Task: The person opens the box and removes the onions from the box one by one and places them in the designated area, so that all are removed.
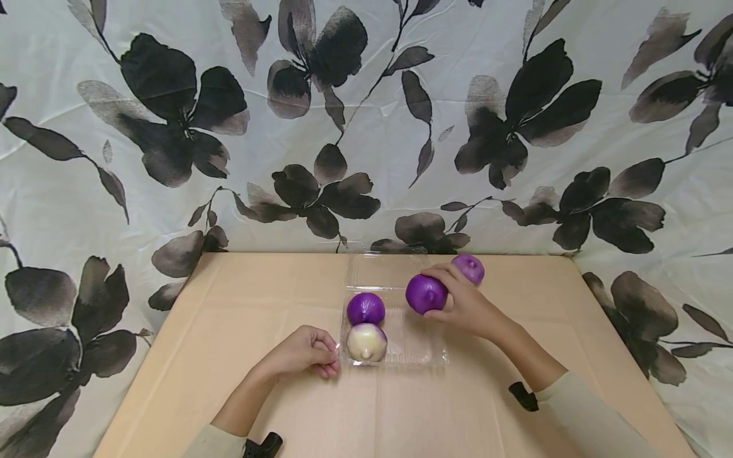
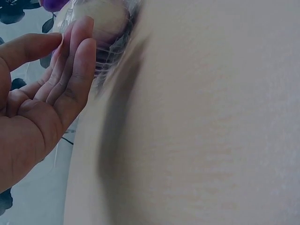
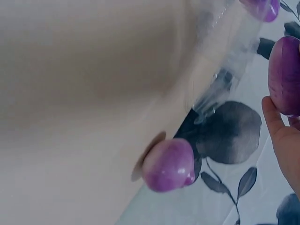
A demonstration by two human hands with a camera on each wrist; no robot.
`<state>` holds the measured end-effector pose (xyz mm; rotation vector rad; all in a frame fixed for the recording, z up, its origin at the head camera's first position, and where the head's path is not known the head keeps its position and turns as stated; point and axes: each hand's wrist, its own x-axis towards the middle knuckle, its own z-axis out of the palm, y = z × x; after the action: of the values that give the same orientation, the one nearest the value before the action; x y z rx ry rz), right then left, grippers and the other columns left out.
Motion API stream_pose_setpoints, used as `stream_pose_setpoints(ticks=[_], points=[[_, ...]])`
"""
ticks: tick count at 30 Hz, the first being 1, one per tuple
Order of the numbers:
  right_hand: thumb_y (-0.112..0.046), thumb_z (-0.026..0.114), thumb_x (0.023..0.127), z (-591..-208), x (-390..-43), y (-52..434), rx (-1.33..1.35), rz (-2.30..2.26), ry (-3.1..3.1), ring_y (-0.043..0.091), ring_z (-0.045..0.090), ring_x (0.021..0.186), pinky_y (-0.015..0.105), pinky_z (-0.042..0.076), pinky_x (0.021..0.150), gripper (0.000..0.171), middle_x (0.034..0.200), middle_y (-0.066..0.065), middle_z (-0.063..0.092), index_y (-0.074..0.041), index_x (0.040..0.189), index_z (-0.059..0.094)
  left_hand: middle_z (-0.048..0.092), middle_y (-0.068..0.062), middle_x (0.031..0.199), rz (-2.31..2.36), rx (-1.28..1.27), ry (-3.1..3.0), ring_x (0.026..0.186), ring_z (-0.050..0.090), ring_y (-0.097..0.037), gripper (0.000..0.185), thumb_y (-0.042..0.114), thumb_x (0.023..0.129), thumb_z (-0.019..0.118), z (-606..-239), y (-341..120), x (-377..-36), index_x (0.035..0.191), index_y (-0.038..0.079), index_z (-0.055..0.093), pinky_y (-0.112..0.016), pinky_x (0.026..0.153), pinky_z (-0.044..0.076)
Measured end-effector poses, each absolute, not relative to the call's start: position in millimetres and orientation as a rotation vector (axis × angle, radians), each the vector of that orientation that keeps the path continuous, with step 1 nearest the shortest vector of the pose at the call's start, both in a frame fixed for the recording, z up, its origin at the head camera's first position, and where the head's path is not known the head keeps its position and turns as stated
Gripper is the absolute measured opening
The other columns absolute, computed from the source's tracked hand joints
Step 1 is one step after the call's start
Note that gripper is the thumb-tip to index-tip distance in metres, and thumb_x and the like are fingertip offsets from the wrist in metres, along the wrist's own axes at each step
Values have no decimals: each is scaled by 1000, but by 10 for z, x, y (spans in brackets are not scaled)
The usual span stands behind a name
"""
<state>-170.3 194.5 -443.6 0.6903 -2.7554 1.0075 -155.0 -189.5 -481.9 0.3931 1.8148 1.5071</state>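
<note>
A clear plastic clamshell container (image 1: 415,346) lies with its lid folded back. In its left half sit a purple onion (image 1: 366,308) and, nearer, a pale onion with purple sides (image 1: 367,343). My left hand (image 1: 309,353) pinches the container's left rim near the front corner; the left wrist view has thumb and fingertips meeting there. Above the container's right half, my right hand (image 1: 466,302) grips another purple onion (image 1: 426,294) between thumb and fingers. The right wrist view also has this held onion (image 3: 284,75) at its right edge.
One more purple onion (image 1: 468,268) rests on the tan tabletop (image 1: 286,292) behind my right hand, near the back edge. The container's clear lid (image 1: 380,270) reaches to that edge. A white cloth with dark flowers (image 1: 401,191) hangs behind the table.
</note>
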Motion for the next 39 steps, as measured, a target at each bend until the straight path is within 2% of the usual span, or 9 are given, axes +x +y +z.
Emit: stream_pose_setpoints(ticks=[6, 12, 14, 19, 21, 25, 29, 34, 39], points=[[-13, 95, 73, -4368, -1734, 2131, 608, 1092, -2676, 33, 53, 128, 57, 57, 101, 80, 140, 12, 54, -11, 142, 55, 75, -25, 89, 1507, 391, 1814, 78, 76, -27, 8, -2, 94, 62, -4818, -1903, -1546, 97, -10, 63, -41, 74, 68], [-14, 94, 74, -4329, -1762, 2335, 455, 1138, -2659, 31, 58, 124, 31, 59, 99, 79, 140, 12, 53, -10, 143, 55, 76, -25, 88, 1501, 399, 1819, 78, 76, -26, 8, -2, 94, 62, -4827, -1907, -1547, 97, -10, 63, -41, 73, 68], [-14, 94, 74, -4328, -1773, 2401, 422, 1146, -2651, 32, 58, 124, 32, 60, 99, 78, 140, 14, 53, -9, 142, 55, 75, -25, 88, 1499, 402, 1819, 78, 76, -27, 8, -2, 94, 62, -4829, -1908, -1545, 96, -10, 63, -41, 73, 68], [-13, 91, 78, -4347, -1795, 2583, 337, 1213, -2641, 38, 56, 125, 55, 58, 98, 78, 140, 20, 49, -4, 145, 51, 76, -22, 88, 1495, 409, 1809, 78, 77, -27, 9, -1, 95, 62, -4833, -1910, -1548, 97, -10, 63, -41, 75, 68], [-13, 90, 80, -4351, -1807, 2668, 294, 1222, -2643, 41, 57, 125, 54, 55, 98, 79, 141, 22, 48, -3, 147, 48, 76, -21, 87, 1495, 411, 1807, 79, 77, -27, 9, -1, 95, 62, -4835, -1911, -1552, 97, -9, 63, -41, 75, 68], [-14, 88, 83, -4366, -1830, 2847, 208, 1255, -2647, 46, 58, 125, 28, 57, 100, 82, 144, 24, 46, -2, 151, 43, 76, -21, 88, 1495, 407, 1808, 79, 77, -28, 9, -1, 95, 62, -4834, -1916, -1556, 97, -10, 63, -40, 75, 68], [-16, 86, 86, -4390, -1844, 3023, 111, 1291, -2641, 42, 58, 123, -1, 47, 91, 85, 148, 26, 44, -3, 155, 38, 76, -22, 88, 1497, 395, 1808, 79, 77, -28, 9, -1, 95, 62, -4820, -1921, -1547, 97, -10, 63, -40, 75, 68], [-24, 80, 92, -4402, -1862, 3201, -5, 1312, -2644, 39, 58, 121, -3, 47, 82, 84, 151, 26, 44, -6, 158, 32, 76, -21, 86, 1497, 380, 1811, 78, 77, -27, 9, -2, 94, 62, -4805, -1922, -1536, 96, -10, 63, -41, 75, 68], [-29, 75, 96, -4451, -1884, 3349, -84, 1361, -2648, 49, 52, 130, -4, 45, 80, 84, 157, 28, 37, -7, 161, 26, 76, -21, 86, 1492, 383, 1815, 77, 76, -27, 9, -1, 94, 62, -4808, -1929, -1527, 97, -10, 64, -41, 74, 68]])
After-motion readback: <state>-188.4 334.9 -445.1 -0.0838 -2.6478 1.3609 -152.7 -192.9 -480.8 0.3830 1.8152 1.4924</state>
